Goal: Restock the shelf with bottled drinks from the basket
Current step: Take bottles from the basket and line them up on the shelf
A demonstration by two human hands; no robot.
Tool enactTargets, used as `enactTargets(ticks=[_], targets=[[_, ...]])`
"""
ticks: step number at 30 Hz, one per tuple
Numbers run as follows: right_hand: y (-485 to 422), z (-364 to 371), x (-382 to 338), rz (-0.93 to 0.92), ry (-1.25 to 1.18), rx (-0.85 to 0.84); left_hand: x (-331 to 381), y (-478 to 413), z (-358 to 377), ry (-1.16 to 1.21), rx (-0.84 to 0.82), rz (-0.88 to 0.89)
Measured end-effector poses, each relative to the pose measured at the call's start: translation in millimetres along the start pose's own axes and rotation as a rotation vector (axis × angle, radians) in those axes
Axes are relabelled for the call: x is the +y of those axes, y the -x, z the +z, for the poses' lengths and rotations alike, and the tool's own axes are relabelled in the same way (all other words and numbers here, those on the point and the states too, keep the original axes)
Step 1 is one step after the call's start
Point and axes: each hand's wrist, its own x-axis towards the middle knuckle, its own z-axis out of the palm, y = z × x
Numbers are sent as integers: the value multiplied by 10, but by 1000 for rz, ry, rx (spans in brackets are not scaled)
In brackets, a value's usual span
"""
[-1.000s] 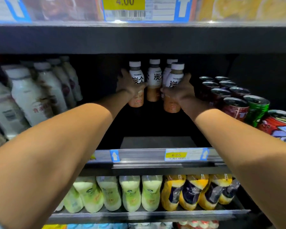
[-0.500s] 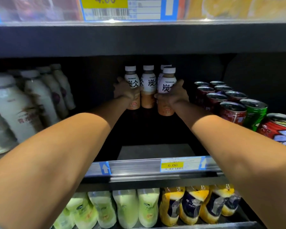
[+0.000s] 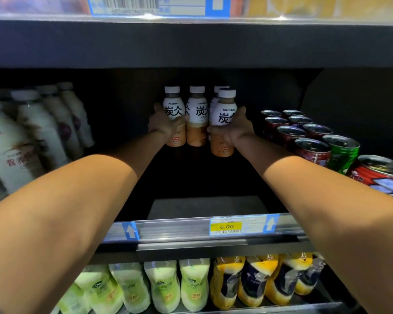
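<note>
Both my arms reach deep into the dark middle shelf. My left hand is wrapped around a white-capped brown coffee bottle with black characters on its white label. My right hand grips a matching bottle, which stands a little nearer to me. Between the two stands a third bottle of the same kind, and a fourth shows behind the right one. The basket is out of view.
White milk-tea bottles line the shelf's left side. Rows of red cans and a green can fill the right. A 6.00 price tag sits on the shelf rail. Green and yellow pouches fill the shelf below.
Both hands stay on their bottles at the back of the shelf. The view has tilted up slightly, so the shelf and bottles sit lower in frame.
</note>
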Motion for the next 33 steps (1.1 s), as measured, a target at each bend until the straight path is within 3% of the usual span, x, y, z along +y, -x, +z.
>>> enactTargets(ticks=[18,22,24,27,33], targets=[[21,-48,42,5,-51,-3,112,72,-148,-96,-121,-93],[196,-154,-94,-123,252,85,254,197,-251,-360,5,-65],[372,-260,-171,-199,445,125,434,437,-321,-465,-43,-17],[737,-445,-300,-296,688,69,773,984,-505,-553,-254,160],[1806,-963,-572,-413,906,9,1364,2152,-865,-696,-412,506]])
